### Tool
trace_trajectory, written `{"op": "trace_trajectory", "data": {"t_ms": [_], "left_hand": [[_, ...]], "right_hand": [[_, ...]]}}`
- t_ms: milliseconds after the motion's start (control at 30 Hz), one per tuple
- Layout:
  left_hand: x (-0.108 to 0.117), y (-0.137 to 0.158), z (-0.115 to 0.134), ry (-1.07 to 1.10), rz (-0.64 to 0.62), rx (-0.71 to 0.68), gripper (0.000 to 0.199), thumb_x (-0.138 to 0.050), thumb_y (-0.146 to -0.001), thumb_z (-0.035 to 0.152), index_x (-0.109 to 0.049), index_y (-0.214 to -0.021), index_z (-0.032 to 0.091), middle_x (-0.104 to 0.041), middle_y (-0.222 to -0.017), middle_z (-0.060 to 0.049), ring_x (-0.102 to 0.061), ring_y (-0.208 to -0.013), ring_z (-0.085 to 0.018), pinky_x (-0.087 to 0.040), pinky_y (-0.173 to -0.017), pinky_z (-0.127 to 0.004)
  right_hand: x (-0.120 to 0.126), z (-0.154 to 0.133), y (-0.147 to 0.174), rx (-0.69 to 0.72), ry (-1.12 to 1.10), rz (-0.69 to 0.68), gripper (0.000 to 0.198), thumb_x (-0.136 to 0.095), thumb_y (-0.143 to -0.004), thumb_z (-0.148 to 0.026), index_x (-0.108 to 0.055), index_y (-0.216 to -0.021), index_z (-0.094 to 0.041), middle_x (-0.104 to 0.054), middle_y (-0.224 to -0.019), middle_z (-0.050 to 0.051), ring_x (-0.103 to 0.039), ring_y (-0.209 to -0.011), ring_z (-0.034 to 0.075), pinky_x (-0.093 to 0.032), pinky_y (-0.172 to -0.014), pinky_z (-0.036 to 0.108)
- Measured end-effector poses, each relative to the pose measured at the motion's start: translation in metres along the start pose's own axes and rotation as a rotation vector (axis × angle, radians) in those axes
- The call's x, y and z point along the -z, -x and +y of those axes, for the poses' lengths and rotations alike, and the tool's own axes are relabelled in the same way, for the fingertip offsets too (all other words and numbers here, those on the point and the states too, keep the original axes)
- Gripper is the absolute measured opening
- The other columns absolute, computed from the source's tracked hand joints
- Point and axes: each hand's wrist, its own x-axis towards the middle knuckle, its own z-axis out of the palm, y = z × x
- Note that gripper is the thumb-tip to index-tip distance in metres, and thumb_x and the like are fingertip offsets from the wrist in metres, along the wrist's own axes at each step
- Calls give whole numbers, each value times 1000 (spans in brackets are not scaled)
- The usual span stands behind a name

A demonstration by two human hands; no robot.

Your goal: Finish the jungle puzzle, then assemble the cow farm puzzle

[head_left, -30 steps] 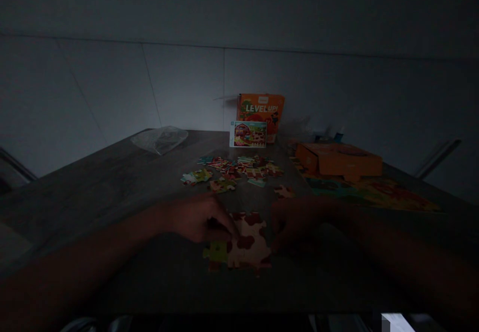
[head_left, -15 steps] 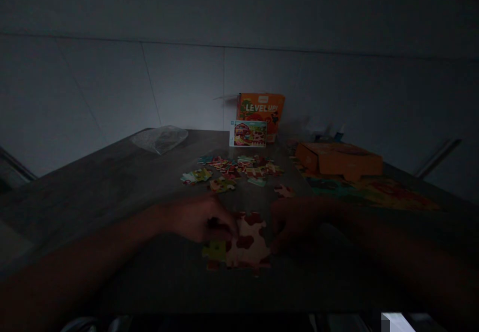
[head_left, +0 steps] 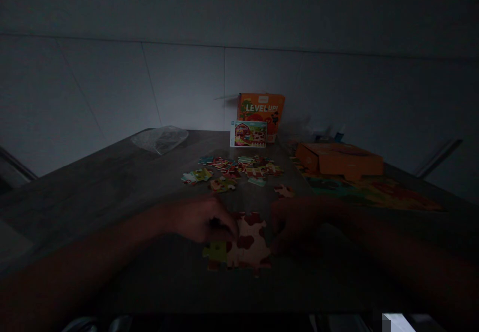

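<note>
In the dim head view, a joined section of jigsaw puzzle lies flat on the table near me. It shows a pale cow body with dark red patches and a green part at left. My left hand is closed at its upper left side, index fingertip pressed on the pieces. My right hand curls against the right edge, its fingertips touching there and partly lost in shadow. Just beyond lies a loose pinkish puzzle piece. Past my left hand is a green and tan piece.
A heap of loose puzzle pieces spreads mid-table. Behind it stand a picture card and an orange box. At right, another orange box rests on a colourful sheet. A clear plastic bag lies far left.
Almost nothing differs. Both hands stay at the joined puzzle section, and the view has shifted very slightly.
</note>
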Motion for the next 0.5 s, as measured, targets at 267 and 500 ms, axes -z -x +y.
{"op": "trace_trajectory", "data": {"t_ms": [267,500], "left_hand": [[-1,-1,1,-17,-11,5,18,-60,-89,10,-75,-96,17,-74,-78,-5,-63,-60,-12,-41,-53,-19],[-2,-1,2,-20,6,-4,17,-59,-89,11,-73,-93,18,-71,-73,-3,-56,-55,-10,-38,-50,-20]], "right_hand": [[1,-4,1,-21,8,16,42,-67,-84,-49,-64,-63,-14,-58,-48,-3,-52,-40,7,-39,-42,16],[1,1,-1,-21,-11,-4,43,-66,-83,-53,-66,-66,-14,-58,-49,-3,-52,-40,7,-40,-41,17]]}}
